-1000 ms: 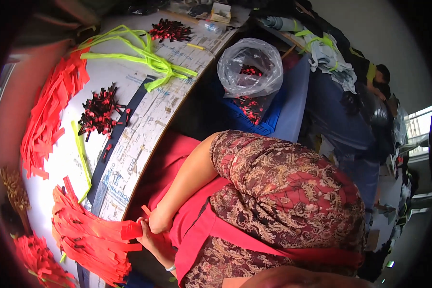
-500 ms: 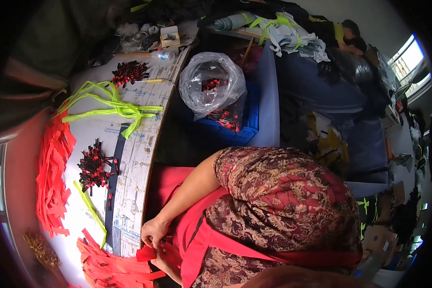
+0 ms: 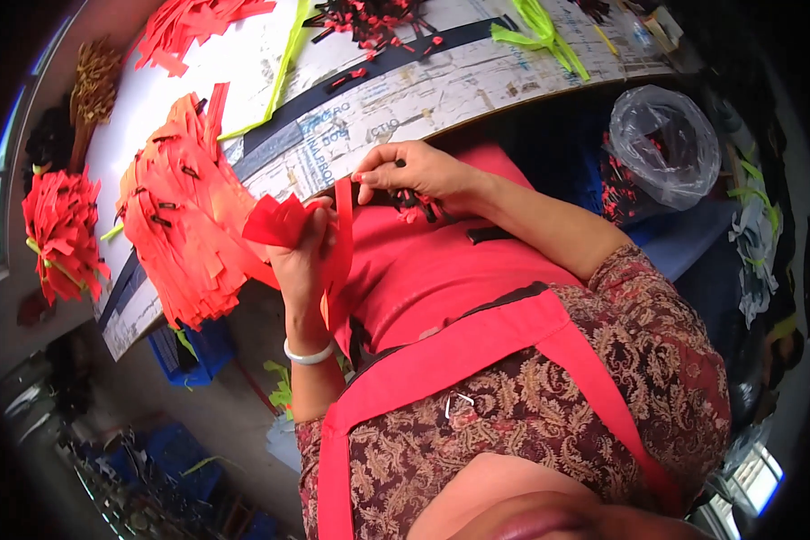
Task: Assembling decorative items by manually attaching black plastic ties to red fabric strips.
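Note:
My left hand (image 3: 302, 256), with a white bracelet at the wrist, is closed around a bundle of folded red fabric strips (image 3: 279, 221). Against the table's near edge, my right hand (image 3: 423, 175) pinches the upper end of one red strip (image 3: 344, 216) between thumb and fingers. Several small black-and-red pieces (image 3: 416, 205) show beneath that hand's curled fingers, above the red apron (image 3: 450, 270). Whether they are tucked in the palm or lie on the apron, I cannot tell. Beside my left hand, a large pile of red strips (image 3: 184, 202) hangs over the table corner, with small black pieces on it.
On the table (image 3: 450, 108) lie a heap of black-and-red pieces (image 3: 369, 22), yellow-green ties (image 3: 540, 31) and more red strips (image 3: 193, 27). A clear plastic bag (image 3: 666, 148) stands at the right. Left of the table hangs a tied red bunch (image 3: 63, 234); a blue crate (image 3: 193, 355) sits below.
The whole view has turned, bringing the table to the top. My hands, close together at the table edge before, are now apart, and a red strip reaches up to my right fingertips.

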The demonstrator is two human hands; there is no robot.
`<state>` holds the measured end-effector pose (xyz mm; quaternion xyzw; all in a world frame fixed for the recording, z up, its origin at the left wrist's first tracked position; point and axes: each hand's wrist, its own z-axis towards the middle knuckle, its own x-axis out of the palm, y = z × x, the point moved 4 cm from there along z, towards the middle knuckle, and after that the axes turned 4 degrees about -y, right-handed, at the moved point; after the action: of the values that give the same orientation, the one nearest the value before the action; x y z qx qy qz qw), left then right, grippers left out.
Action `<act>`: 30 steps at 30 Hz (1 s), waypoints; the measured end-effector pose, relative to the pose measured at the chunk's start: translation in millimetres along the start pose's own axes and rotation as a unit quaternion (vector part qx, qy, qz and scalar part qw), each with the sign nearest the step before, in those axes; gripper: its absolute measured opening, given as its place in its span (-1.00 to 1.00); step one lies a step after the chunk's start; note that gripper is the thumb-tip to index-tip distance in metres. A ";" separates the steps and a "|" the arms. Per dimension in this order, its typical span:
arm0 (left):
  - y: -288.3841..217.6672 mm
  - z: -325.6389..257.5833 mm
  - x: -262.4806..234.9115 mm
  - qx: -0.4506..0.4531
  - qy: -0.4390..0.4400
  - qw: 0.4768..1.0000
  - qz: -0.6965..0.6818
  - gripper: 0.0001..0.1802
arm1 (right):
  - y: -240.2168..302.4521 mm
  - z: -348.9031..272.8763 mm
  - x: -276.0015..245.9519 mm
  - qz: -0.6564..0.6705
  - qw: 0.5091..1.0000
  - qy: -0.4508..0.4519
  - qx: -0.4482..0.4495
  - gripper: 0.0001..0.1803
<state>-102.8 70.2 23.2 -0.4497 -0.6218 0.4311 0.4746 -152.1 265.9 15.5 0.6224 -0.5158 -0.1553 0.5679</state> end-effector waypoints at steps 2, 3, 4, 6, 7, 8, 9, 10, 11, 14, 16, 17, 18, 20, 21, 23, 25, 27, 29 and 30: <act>-0.2 1.6 3.4 0.005 0.004 1.000 -0.020 -0.86 | 13.6 -3.5 9.5 0.019 1.000 -0.007 0.021 -0.73; 1.2 3.6 5.3 0.000 0.008 1.000 -0.027 -0.86 | 13.6 -3.7 8.0 0.037 0.999 0.009 0.033 -0.75; 3.0 4.1 5.6 0.002 0.009 0.999 -0.036 -0.85 | 15.5 -3.3 10.6 0.059 0.997 0.027 0.043 -0.76; 3.5 3.7 4.0 0.015 0.028 0.998 -0.054 -0.85 | 14.5 -0.9 17.5 0.082 0.994 0.049 0.060 -0.76; 2.4 2.1 2.0 0.031 0.033 0.997 -0.065 -0.85 | 13.5 1.3 20.3 0.097 0.991 0.062 0.062 -0.77; 3.0 1.1 0.3 0.027 0.026 0.997 -0.066 -0.85 | 12.8 3.5 24.1 0.112 0.989 0.069 0.064 -0.78; 2.5 0.4 -1.0 0.023 0.020 0.997 -0.068 -0.85 | 12.8 4.2 29.7 0.111 0.989 0.074 0.071 -0.78; 2.4 0.8 -1.9 0.022 0.012 0.997 -0.070 -0.85 | 16.0 3.4 34.7 0.070 0.994 0.051 0.061 -0.79; 1.7 0.0 -2.0 0.022 0.018 0.997 -0.077 -0.86 | 18.2 3.2 38.9 0.030 0.998 0.030 0.052 -0.80; -2.3 -3.9 -6.5 0.024 0.021 0.995 -0.092 -0.86 | 19.5 4.0 50.4 -0.064 0.998 0.009 0.010 -0.80; 1.4 -5.8 -10.8 0.027 0.021 0.996 -0.085 -0.87 | 25.6 3.4 55.1 -0.127 0.991 -0.011 -0.036 -0.82; 1.2 -7.2 -11.6 0.026 0.018 0.996 -0.087 -0.87 | 24.7 3.2 54.9 -0.129 0.991 -0.010 -0.034 -0.82; -0.8 -8.5 -11.9 0.034 0.017 0.997 -0.071 -0.87 | 25.5 3.2 54.5 -0.176 0.983 -0.015 -0.057 -0.82; -0.7 -9.8 -12.7 0.041 0.014 0.997 -0.057 -0.87 | 24.9 3.5 57.0 -0.222 0.972 -0.018 -0.078 -0.82; 0.5 -10.1 -12.7 0.048 0.013 0.997 -0.064 -0.87 | 27.8 2.1 60.9 -0.266 0.957 -0.020 -0.117 -0.83; 1.7 -10.7 -13.2 0.054 0.010 0.996 -0.071 -0.87 | 30.1 0.9 66.2 -0.308 0.939 -0.022 -0.154 -0.83; 1.5 -11.6 -12.7 0.054 0.017 0.996 -0.074 -0.87 | 30.9 0.4 68.4 -0.334 0.927 -0.032 -0.169 -0.82; -0.2 -12.2 -12.1 0.067 0.017 0.995 -0.066 -0.86 | 32.0 1.1 67.4 -0.348 0.923 -0.038 -0.161 -0.83; -0.4 -13.7 -10.7 0.079 0.016 0.995 -0.058 -0.86 | 31.5 0.7 67.2 -0.362 0.918 -0.044 -0.155 -0.84; -1.0 -14.5 -9.8 0.101 0.014 0.994 -0.045 -0.85 | 32.7 -0.7 67.9 -0.371 0.912 -0.053 -0.168 -0.83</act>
<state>-87.3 62.1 24.7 -0.3771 -0.5883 0.4634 0.5449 -138.3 216.5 70.7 0.6550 -0.2431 -0.4723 0.5375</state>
